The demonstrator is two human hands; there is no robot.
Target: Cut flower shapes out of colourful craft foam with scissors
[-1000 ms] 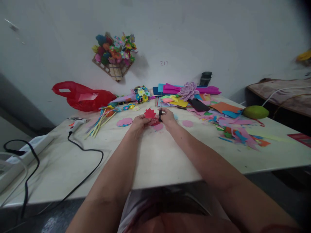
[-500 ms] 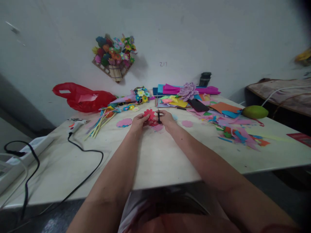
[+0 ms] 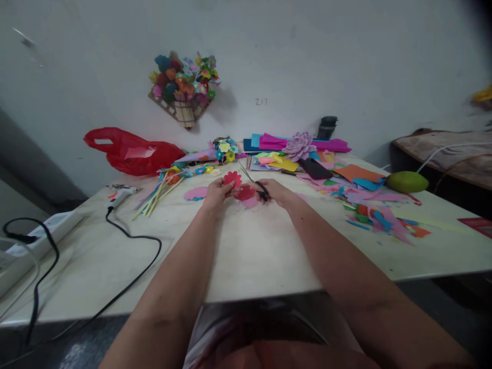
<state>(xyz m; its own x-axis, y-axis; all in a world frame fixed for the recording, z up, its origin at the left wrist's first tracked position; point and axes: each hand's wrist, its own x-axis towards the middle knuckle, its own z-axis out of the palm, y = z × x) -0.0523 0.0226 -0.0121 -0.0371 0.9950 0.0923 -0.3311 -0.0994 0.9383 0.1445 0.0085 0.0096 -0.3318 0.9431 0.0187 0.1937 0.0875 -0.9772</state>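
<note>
Between the thumb and fingers of my left hand (image 3: 218, 195) is a red scalloped paper flower (image 3: 232, 179), held a little above the table. My right hand (image 3: 274, 191) grips black-handled scissors (image 3: 263, 191), their blades pointing up and to the left, apart from the flower. Beneath and between the hands lie a red paper piece (image 3: 245, 192) and a pink one (image 3: 250, 202). Left of my left hand rests a pink scalloped cutout (image 3: 196, 193) with blue showing under its edge.
Paper scraps (image 3: 384, 218) and a green mango-like fruit (image 3: 406, 181) lie on the right. A phone (image 3: 315, 168) and purple flower (image 3: 300, 146) sit at the back. Leftward are a red plastic bag (image 3: 134, 154), a glue gun (image 3: 121, 195) with its cord, and a power strip (image 3: 46, 236).
My right hand has moved right, taking the scissors away from the red flower, and the blades have tilted left. My left hand still holds the flower, slightly shifted.
</note>
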